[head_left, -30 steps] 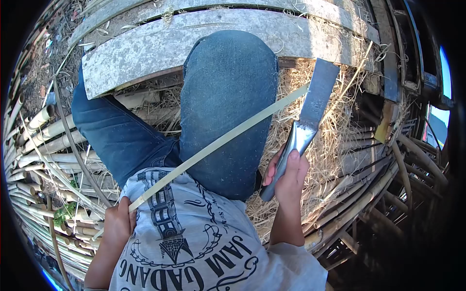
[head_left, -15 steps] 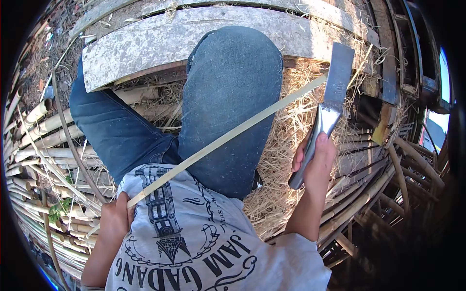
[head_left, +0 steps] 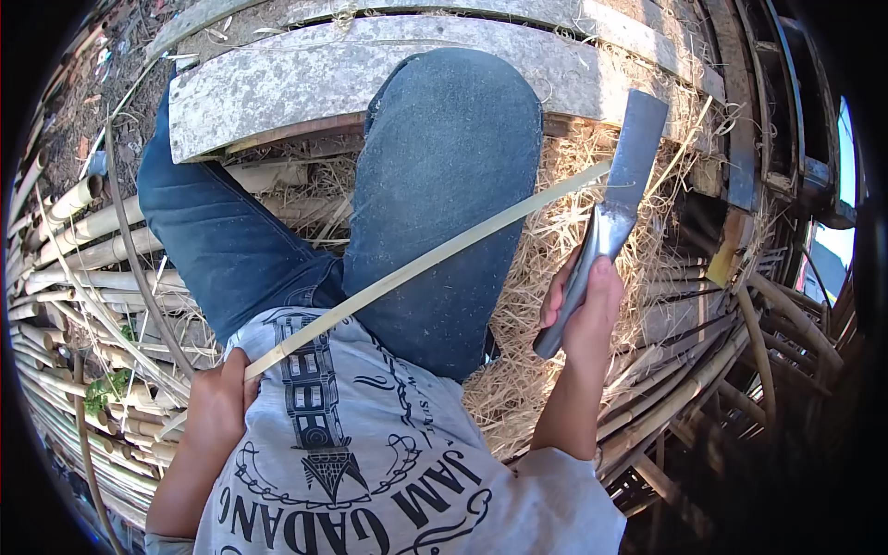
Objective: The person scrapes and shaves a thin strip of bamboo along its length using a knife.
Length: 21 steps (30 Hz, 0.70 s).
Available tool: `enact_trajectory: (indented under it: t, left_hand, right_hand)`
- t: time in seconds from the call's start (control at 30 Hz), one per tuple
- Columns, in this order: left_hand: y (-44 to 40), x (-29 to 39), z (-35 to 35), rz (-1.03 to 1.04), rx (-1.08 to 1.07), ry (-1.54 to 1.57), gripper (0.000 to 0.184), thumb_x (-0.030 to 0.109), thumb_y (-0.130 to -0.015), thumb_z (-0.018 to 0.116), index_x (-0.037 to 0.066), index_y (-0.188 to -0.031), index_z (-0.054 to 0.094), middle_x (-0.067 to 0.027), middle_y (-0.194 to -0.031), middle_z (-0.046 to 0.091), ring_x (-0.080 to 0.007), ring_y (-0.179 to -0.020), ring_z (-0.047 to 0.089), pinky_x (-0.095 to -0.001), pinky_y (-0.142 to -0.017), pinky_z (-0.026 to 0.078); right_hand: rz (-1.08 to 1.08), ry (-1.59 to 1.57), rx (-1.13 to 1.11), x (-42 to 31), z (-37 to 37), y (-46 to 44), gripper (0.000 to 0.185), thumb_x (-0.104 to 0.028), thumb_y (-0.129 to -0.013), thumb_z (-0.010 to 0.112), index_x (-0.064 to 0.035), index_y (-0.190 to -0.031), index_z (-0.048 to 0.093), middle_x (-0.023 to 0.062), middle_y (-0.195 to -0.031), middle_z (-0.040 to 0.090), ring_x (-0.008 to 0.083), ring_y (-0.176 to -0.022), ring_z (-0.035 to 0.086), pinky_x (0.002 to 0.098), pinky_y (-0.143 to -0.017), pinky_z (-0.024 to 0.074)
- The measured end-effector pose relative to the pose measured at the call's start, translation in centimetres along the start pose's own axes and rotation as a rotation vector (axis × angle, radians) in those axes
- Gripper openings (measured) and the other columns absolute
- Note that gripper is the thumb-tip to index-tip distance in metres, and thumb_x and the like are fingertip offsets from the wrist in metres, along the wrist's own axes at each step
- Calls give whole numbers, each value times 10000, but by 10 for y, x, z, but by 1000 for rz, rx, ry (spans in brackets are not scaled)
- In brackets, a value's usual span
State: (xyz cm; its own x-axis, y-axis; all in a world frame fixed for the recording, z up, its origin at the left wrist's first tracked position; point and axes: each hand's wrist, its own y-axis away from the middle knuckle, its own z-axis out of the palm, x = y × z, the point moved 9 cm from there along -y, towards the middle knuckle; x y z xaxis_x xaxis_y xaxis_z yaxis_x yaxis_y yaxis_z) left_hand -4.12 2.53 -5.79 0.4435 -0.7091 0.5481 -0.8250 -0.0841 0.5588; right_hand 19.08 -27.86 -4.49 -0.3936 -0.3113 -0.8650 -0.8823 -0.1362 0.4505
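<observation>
A long, pale bamboo strip (head_left: pixel 428 265) slants up across my thigh from lower left to upper right. Closed around its lower end is my left hand (head_left: pixel 218 400), beside the shirt. My right hand (head_left: pixel 592 301) grips the metal handle of a broad, square-ended knife (head_left: pixel 635 148), its blade pointing up and away. The strip's far end meets the near side of the blade, just above the handle; whether it touches the edge or passes behind, I cannot tell. My raised, jeans-clad knee (head_left: pixel 453 139) lies beneath the strip's middle.
Pale shavings (head_left: pixel 523 370) cover the ground beside my leg. A whitish, worn plank (head_left: pixel 277 88) lies beyond my knees. Bamboo poles (head_left: pixel 88 231) are stacked at left, and more poles (head_left: pixel 680 398) lean at right. A green plant (head_left: pixel 106 390) pokes through the left stack.
My right hand and the knife have moved slightly left and toward me, along the strip's far end. My left hand keeps its grip, almost unmoved. The view has shifted a little.
</observation>
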Motion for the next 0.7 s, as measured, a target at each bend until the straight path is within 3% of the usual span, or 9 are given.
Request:
enact_trajectory:
  t: [0.07,0.13,0.23,0.27,0.5,0.57,0.63,0.7]
  left_hand:
    - [2,1,-1,3,22,10,152,94,-830,579,-22,-847,481,-193,-552,514,-393,-504,541,-457,-494,418]
    - [2,3,-3,17,40,6,154,88,-834,585,-20,-852,477,-195,-554,513,-395,-510,539,-463,-496,411]
    - [2,4,0,43,39,3,167,104,-850,592,-16,-850,475,-188,-548,510,-384,-503,538,-454,-488,410]
    - [1,4,2,37,38,13,167,104,-850,592,-16,-850,475,-188,-548,510,-384,-503,538,-454,-488,410]
    - [2,5,3,33,130,-28,202,150,-864,606,1,-854,470,-163,-550,524,-348,-498,551,-427,-466,419]
    - [1,7,5,38,147,-18,203,155,-866,604,3,-858,470,-160,-548,526,-344,-495,553,-426,-463,422]
    - [-3,14,4,83,171,-67,198,160,-874,595,5,-870,473,-152,-544,529,-337,-489,555,-426,-458,428]
    - [-4,14,5,77,197,-81,195,161,-876,590,6,-882,471,-146,-544,532,-337,-484,555,-427,-455,431]
  right_hand:
    - [-13,-9,25,0,11,6,410,-386,-977,416,13,-1017,500,27,-579,473,68,-447,453,205,-397,378]
    - [-34,153,-216,-3,36,22,390,-374,-983,401,4,-980,497,35,-580,479,74,-445,453,209,-398,379]
    - [-99,206,-148,-7,16,8,379,-362,-985,395,6,-990,487,41,-581,485,75,-443,455,209,-399,374]
    - [-42,53,-40,-3,7,3,378,-356,-981,401,11,-1000,489,37,-579,487,70,-446,452,203,-401,362]
    - [-49,118,-244,2,39,25,323,-300,-980,423,13,-1015,490,26,-573,481,65,-441,446,201,-402,359]
    - [-98,175,-235,-1,35,19,329,-304,-979,426,17,-1010,492,25,-577,483,64,-438,442,203,-403,362]
    - [-21,-60,-22,8,18,15,327,-307,-979,427,13,-992,496,27,-585,493,65,-440,448,203,-407,365]
    - [-57,14,-39,9,31,25,307,-287,-974,439,14,-997,497,27,-597,504,69,-444,459,203,-412,370]
